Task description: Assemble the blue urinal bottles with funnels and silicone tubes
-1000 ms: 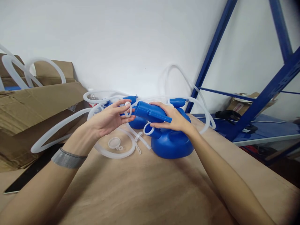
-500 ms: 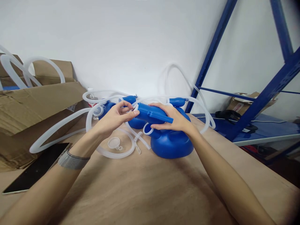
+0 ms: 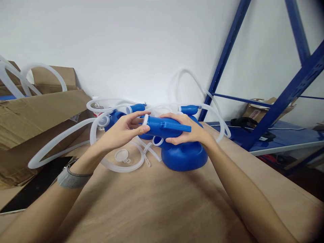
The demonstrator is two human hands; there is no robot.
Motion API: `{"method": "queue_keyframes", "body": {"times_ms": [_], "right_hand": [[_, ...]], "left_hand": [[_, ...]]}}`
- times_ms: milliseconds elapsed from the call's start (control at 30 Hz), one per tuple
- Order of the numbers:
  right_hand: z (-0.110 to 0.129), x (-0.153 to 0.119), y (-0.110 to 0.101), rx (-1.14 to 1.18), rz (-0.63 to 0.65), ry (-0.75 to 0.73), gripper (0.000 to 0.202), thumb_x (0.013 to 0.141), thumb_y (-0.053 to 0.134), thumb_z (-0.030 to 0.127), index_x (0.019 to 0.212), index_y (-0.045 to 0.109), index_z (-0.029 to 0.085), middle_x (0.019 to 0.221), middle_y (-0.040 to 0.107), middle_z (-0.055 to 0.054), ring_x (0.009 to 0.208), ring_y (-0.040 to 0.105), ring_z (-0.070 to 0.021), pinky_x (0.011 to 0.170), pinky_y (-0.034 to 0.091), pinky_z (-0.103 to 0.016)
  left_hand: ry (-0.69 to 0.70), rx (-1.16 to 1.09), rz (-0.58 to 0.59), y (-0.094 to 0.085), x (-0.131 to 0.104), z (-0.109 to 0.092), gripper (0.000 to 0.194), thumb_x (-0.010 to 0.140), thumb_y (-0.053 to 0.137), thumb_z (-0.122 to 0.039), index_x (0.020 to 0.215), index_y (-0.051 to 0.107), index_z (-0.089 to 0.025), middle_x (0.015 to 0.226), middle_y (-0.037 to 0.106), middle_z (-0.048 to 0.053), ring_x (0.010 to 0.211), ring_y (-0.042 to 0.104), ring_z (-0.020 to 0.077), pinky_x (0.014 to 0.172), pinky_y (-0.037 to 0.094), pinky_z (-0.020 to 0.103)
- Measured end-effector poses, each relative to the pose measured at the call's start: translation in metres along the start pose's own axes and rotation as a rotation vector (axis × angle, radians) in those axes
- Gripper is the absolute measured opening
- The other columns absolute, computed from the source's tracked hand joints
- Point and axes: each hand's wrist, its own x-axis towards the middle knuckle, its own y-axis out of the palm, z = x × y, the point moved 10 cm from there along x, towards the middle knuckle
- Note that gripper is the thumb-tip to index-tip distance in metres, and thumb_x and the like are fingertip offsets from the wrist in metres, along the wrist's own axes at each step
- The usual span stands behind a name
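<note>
Held above the table, a blue plastic bottle-like piece (image 3: 162,125) with a flat handle lies sideways, its mouth to the left. My right hand (image 3: 188,130) is closed around its body. At the mouth is a white ring (image 3: 145,120), gripped by the thumb and fingers of my left hand (image 3: 126,127). Just below stands a large blue jug (image 3: 184,157) with a white-rimmed open neck (image 3: 158,141). A clear round cap (image 3: 122,155) and a white strap (image 3: 147,156) lie on the table to the left.
Translucent hoses (image 3: 60,143) loop across the table and behind the jug. More blue containers (image 3: 115,118) stand at the back. At left are a cardboard box (image 3: 43,118) and a black tablet (image 3: 35,185). A blue metal rack (image 3: 225,54) rises at right.
The white ring now shows at the blue piece's mouth, and my left fingers have spread around it. The blue piece has turned slightly and lies more level. The view has shifted a little.
</note>
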Motion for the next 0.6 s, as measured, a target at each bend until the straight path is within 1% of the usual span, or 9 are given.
{"method": "queue_keyframes", "body": {"times_ms": [67, 167, 233, 300, 367, 433, 533, 600], "right_hand": [[-0.002, -0.001, 0.0, 0.001, 0.002, -0.004, 0.064, 0.079, 0.081, 0.048, 0.137, 0.061, 0.03, 0.119, 0.075, -0.002, 0.098, 0.073, -0.0274, 0.087, 0.055, -0.038], [-0.004, -0.001, 0.001, -0.018, 0.004, -0.004, 0.065, 0.078, 0.081, 0.047, 0.137, 0.061, 0.03, 0.118, 0.076, -0.002, 0.098, 0.073, -0.0275, 0.086, 0.054, -0.038], [-0.005, -0.001, 0.002, -0.034, 0.004, 0.003, 0.065, 0.077, 0.081, 0.047, 0.136, 0.061, 0.03, 0.117, 0.076, -0.003, 0.097, 0.073, -0.0276, 0.085, 0.055, -0.038], [-0.005, 0.0, 0.002, -0.047, -0.001, 0.009, 0.064, 0.077, 0.081, 0.047, 0.135, 0.062, 0.029, 0.115, 0.076, -0.003, 0.095, 0.073, -0.0273, 0.084, 0.055, -0.038], [-0.003, 0.0, 0.001, -0.049, -0.016, 0.003, 0.063, 0.076, 0.081, 0.048, 0.133, 0.063, 0.029, 0.113, 0.077, -0.003, 0.093, 0.073, -0.0269, 0.084, 0.055, -0.037], [-0.002, 0.001, 0.0, -0.034, -0.027, -0.011, 0.063, 0.075, 0.081, 0.049, 0.131, 0.065, 0.028, 0.114, 0.077, -0.003, 0.094, 0.073, -0.0266, 0.085, 0.055, -0.037], [0.0, 0.0, -0.002, 0.017, -0.033, -0.031, 0.06, 0.074, 0.08, 0.05, 0.128, 0.066, 0.027, 0.114, 0.077, -0.003, 0.094, 0.073, -0.026, 0.086, 0.056, -0.037], [-0.001, 0.0, -0.002, 0.057, -0.026, -0.034, 0.058, 0.074, 0.08, 0.049, 0.125, 0.067, 0.026, 0.11, 0.077, -0.003, 0.092, 0.073, -0.0254, 0.084, 0.056, -0.037]], "left_hand": [[0.003, -0.016, 0.019, 0.002, 0.0, 0.0, 0.066, 0.081, 0.082, -0.047, 0.14, 0.064, -0.022, 0.115, 0.078, 0.012, 0.1, 0.076, 0.03, 0.087, 0.063, 0.042], [0.002, 0.019, 0.083, 0.009, -0.001, -0.001, 0.067, 0.081, 0.083, -0.044, 0.142, 0.062, -0.024, 0.122, 0.076, 0.011, 0.111, 0.073, 0.031, 0.097, 0.06, 0.043], [0.0, 0.065, 0.071, 0.008, -0.001, -0.002, 0.068, 0.08, 0.083, -0.044, 0.143, 0.063, -0.026, 0.125, 0.075, 0.009, 0.117, 0.071, 0.0319, 0.102, 0.057, 0.045], [0.007, 0.135, 0.019, 0.002, -0.002, -0.006, 0.069, 0.076, 0.085, -0.045, 0.141, 0.066, -0.027, 0.127, 0.075, 0.008, 0.12, 0.069, 0.0332, 0.102, 0.057, 0.045], [0.03, 0.225, -0.038, -0.003, -0.003, -0.011, 0.07, 0.071, 0.088, -0.046, 0.136, 0.07, -0.028, 0.123, 0.076, 0.008, 0.117, 0.069, 0.0337, 0.097, 0.059, 0.045], [0.055, 0.281, -0.077, -0.005, -0.004, -0.016, 0.07, 0.067, 0.091, -0.047, 0.132, 0.073, -0.026, 0.115, 0.077, 0.008, 0.109, 0.071, 0.0326, 0.092, 0.06, 0.045], [0.072, 0.251, -0.088, -0.002, -0.004, -0.017, 0.069, 0.063, 0.093, -0.046, 0.127, 0.076, -0.025, 0.106, 0.076, 0.006, 0.097, 0.073, 0.0298, 0.092, 0.06, 0.046], [0.09, 0.231, -0.091, 0.001, -0.004, -0.018, 0.067, 0.061, 0.094, -0.046, 0.123, 0.078, -0.025, 0.106, 0.075, 0.005, 0.096, 0.073, 0.0287, 0.092, 0.061, 0.045]]}}
